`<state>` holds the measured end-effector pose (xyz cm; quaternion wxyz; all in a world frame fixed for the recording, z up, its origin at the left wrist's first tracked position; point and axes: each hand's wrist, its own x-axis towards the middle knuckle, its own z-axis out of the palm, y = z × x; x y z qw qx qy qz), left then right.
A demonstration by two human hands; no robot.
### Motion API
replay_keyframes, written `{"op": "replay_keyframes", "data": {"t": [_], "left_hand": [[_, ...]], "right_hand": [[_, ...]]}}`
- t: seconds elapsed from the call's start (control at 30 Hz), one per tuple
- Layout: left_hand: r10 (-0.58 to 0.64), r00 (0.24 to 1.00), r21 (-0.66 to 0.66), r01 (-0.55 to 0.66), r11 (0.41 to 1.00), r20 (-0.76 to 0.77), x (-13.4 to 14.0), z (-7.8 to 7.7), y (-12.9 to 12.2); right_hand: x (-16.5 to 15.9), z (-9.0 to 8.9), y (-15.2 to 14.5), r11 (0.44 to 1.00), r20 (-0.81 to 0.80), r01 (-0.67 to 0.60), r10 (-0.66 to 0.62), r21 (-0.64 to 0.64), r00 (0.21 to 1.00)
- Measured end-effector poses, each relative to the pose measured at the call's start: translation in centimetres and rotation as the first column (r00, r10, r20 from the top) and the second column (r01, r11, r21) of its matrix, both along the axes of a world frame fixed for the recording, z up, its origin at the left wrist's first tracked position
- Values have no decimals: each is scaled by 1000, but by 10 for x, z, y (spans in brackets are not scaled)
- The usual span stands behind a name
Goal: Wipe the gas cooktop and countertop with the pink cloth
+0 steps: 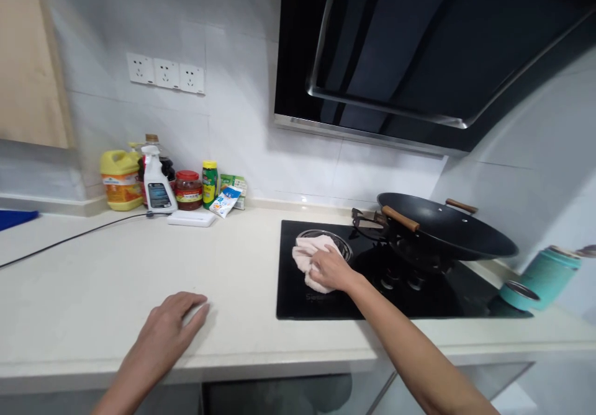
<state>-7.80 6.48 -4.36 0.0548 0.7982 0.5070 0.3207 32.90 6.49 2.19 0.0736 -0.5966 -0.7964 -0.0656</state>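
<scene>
A pale pink cloth (305,250) lies bunched on the left part of the black glass gas hob (291,300), partly over a round burner ring (343,249). My right hand (329,267) presses on this cloth with its fingers curled into it; some fingertips are hidden in the folds. Left of the hob, my left hand (174,322) rests on the white countertop (242,266), its thumb apart from the fingers and nothing in it.
A black wok (447,229) with wooden handles stands on the right burner, near a loose pan support (367,224). Turquoise containers (549,275) stand far right. Along the wall are a yellow jug (121,179), a spray bottle (157,182) and a red-lidded jar (189,190). A range hood (372,49) overhangs.
</scene>
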Motion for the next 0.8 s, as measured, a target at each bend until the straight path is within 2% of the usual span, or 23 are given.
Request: {"op": "replay_keyframes", "data": {"t": [0.23, 0.33, 0.4, 0.5, 0.57, 0.7, 0.8], "left_hand": [[3, 999, -1, -3, 1000, -34, 2, 1, 0], [-13, 998, 12, 13, 1000, -58, 2, 0, 0], [-15, 997, 19, 17, 1000, -78, 2, 1, -1], [-24, 995, 13, 26, 1000, -101, 5, 5, -3], [-30, 993, 10, 31, 999, -111, 6, 7, -4], [-24, 991, 10, 25, 1000, -132, 7, 9, -4], [-26, 988, 2, 27, 1000, -155, 7, 7, -2]], "right_hand": [[60, -31, -51, 974, -210, 181, -151, 133, 966], [71, -36, -59, 935, -136, 310, -289, 172, 948], [71, -32, -58, 888, -81, 435, -427, 152, 900], [63, -20, -52, 797, -50, 604, -604, -9, 796], [56, -12, -47, 769, -46, 630, -637, -104, 770], [23, -10, -48, 795, -61, 592, -603, -135, 795], [-25, -17, -54, 871, -80, 477, -487, -115, 870]]}}
